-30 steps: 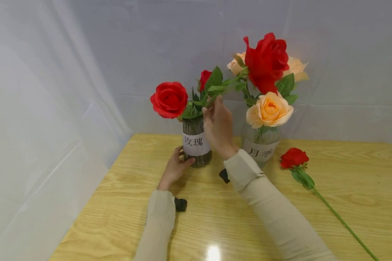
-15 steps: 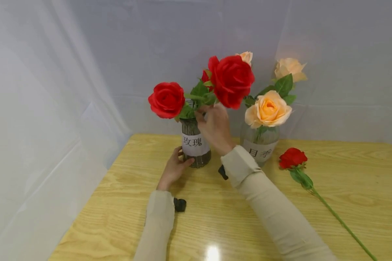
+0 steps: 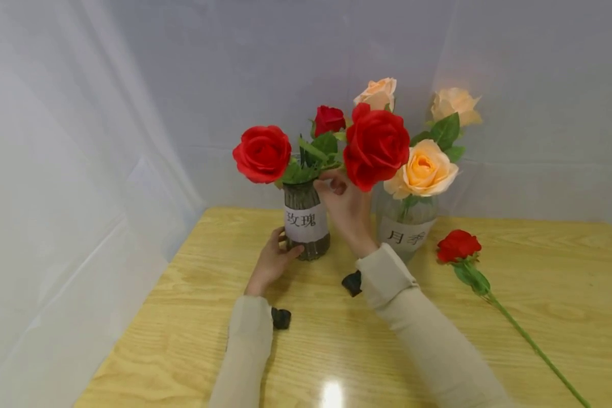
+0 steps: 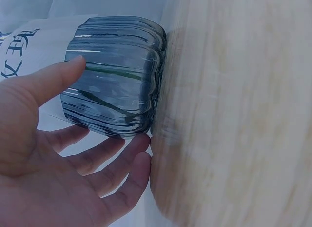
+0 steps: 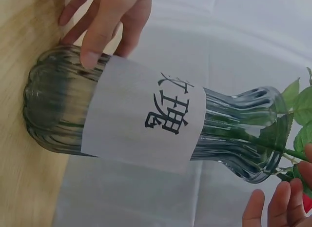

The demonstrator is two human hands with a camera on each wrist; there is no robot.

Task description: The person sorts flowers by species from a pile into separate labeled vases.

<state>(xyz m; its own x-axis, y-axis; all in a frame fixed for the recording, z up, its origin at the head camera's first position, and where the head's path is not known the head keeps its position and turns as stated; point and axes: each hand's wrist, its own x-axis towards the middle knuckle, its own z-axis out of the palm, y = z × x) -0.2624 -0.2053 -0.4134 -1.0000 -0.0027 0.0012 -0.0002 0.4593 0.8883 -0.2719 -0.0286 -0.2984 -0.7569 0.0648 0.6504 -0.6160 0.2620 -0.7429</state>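
My left hand [image 3: 272,258] holds the ribbed grey glass vase [image 3: 306,195] low down, its thumb [image 4: 68,75] lying on the front. In the left wrist view, green stems show through the vase's glass [image 4: 112,46]. At the vase's mouth, my right hand [image 3: 349,209] pinches the stem of a large red rose [image 3: 377,147], whose bloom leans out to the right. The exact grip on the stem is partly hidden. Two other red roses, one at the left [image 3: 262,154] and one behind [image 3: 329,120], stand in the same vase.
Right of the grey vase stands a clear glass vase [image 3: 405,211] with a paper label and several peach roses [image 3: 425,169]. Another red rose [image 3: 459,246] lies on the wooden table [image 3: 183,340] at the right. White cloth [image 3: 158,85] hangs behind.
The right hand has brought the large red rose from over the peach roses leftward and down to the grey vase; lately its bloom tips slightly right and lower. The left hand stays put.
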